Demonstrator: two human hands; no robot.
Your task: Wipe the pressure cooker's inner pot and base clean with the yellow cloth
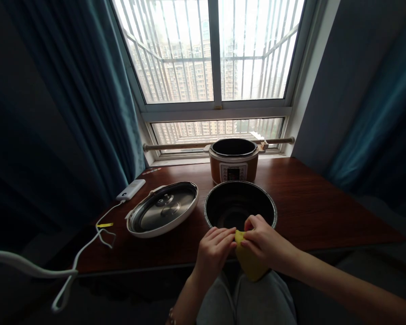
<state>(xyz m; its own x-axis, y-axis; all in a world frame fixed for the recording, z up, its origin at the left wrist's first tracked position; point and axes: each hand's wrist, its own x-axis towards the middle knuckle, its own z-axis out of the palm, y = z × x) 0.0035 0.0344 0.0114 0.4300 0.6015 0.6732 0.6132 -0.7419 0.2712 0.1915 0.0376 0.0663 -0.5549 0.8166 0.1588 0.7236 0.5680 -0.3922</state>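
A black inner pot (pixel 240 203) with a speckled rim sits near the table's front edge. My left hand (pixel 214 253) is closed over its near rim, fingers together and the thumb below. The fingertips reach the edge of a yellow cloth (pixel 252 266). My right hand (pixel 265 241) pinches this cloth at the near right part of the rim, and the rest of the cloth hangs down over my knees. Both hands hide part of the pot's near side.
Behind the pot stands a brown electric pressure cooker (pixel 234 169). Its lid (pixel 165 210) lies upside down on the left of the wooden table (pixel 311 203). A white power strip (pixel 131 189) with a white cable (pixel 77 257) is at the table's left edge, near the blue curtain (pixel 98 90).
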